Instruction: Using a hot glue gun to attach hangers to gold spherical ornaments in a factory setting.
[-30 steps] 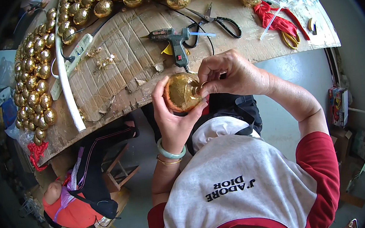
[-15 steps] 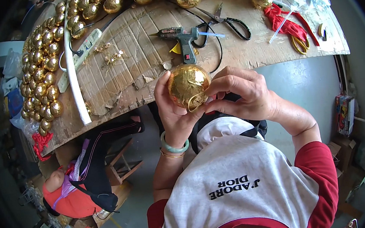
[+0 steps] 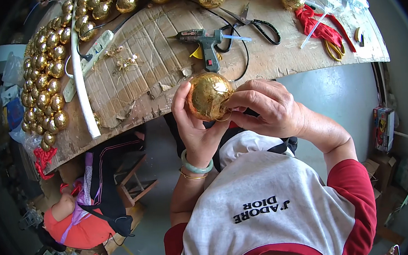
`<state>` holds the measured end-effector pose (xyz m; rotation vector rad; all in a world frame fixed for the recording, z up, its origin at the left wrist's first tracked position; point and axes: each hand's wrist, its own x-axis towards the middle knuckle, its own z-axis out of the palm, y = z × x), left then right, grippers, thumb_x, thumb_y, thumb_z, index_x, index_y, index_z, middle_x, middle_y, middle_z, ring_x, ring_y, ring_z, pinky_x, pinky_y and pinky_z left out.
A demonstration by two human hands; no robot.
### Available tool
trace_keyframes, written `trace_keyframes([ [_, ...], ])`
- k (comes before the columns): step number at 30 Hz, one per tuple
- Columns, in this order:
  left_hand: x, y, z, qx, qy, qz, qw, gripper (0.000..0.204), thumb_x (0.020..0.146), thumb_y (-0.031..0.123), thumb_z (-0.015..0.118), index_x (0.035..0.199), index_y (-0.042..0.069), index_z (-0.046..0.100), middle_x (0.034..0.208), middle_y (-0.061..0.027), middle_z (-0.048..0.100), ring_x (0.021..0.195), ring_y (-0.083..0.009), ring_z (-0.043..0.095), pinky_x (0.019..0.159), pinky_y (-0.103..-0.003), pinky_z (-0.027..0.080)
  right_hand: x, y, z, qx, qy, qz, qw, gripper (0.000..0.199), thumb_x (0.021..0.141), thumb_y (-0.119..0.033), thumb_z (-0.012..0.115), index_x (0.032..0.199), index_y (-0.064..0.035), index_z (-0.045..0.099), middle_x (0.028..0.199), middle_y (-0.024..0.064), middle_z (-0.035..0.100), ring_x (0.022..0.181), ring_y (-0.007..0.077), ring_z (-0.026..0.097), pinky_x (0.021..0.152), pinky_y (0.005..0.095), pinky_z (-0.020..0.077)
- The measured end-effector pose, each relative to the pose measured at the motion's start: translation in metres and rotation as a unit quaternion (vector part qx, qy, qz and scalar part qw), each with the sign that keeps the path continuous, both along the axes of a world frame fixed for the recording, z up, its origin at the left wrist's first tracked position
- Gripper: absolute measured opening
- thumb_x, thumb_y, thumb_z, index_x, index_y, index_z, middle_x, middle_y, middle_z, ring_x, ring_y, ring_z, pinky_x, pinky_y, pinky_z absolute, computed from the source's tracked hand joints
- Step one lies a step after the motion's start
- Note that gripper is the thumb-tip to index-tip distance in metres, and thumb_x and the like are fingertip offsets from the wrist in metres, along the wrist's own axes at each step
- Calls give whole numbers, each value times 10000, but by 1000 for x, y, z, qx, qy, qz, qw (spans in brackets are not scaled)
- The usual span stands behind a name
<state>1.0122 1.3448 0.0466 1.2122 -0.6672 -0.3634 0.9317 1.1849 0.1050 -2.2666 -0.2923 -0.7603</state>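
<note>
Gold ball [image 3: 207, 94], round without evident long axis, sits gripped by the left hand [image 3: 198, 136] from six to nine o'clock, right hand [image 3: 273, 109] pinched at four.

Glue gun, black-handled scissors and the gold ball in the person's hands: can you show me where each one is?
Glue gun [image 3: 207, 41]: head view, on its grey body.
Black-handled scissors [image 3: 243, 21]: head view, near the pivot.
Gold ball [image 3: 206, 94]: head view, middle of its shiny surface.
</note>
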Motion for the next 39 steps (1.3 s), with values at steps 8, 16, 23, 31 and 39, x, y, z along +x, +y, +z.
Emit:
trace_keyframes([
  [8,-3,-3,3,-10,3,43,999,934,658,16,834,1392,68,258,1387,-101,323,1261,-222,416,1040,-375,412,4,5,1,-11,-28,-24,999,324,662,-15,773,952,-22,629,825,90,639,672,219,649,553,311,527],
  [16,-6,-5,-2,-11,4,69,998,949,624,-23,824,1386,77,268,1389,-90,317,1276,-223,393,1056,-377,382,0,11,1,40,18,-53,998,299,699,11,754,971,3,630,819,93,639,683,172,664,584,271,558],
  [23,-9,-6,-5,-4,-3,77,997,942,653,23,836,1394,76,256,1395,-87,306,1267,-220,391,1059,-378,375,0,11,-5,48,-11,-60,997,308,708,-7,770,980,3,625,821,96,646,688,191,664,593,285,551],
  [31,-4,-11,-7,-14,-8,85,996,941,677,81,848,1397,75,242,1389,-86,300,1257,-215,397,1043,-368,392,5,6,-7,47,-7,-59,997,302,720,-19,770,984,-12,622,823,88,655,701,208,658,608,295,543],
  [39,-4,-16,-4,22,-5,97,995,926,661,113,872,1366,62,274,1311,-86,355,1213,-198,430,1031,-369,413,-2,-1,9,215,174,-25,961,308,775,-89,776,1024,-17,609,792,42,634,716,101,637,620,241,519],
])
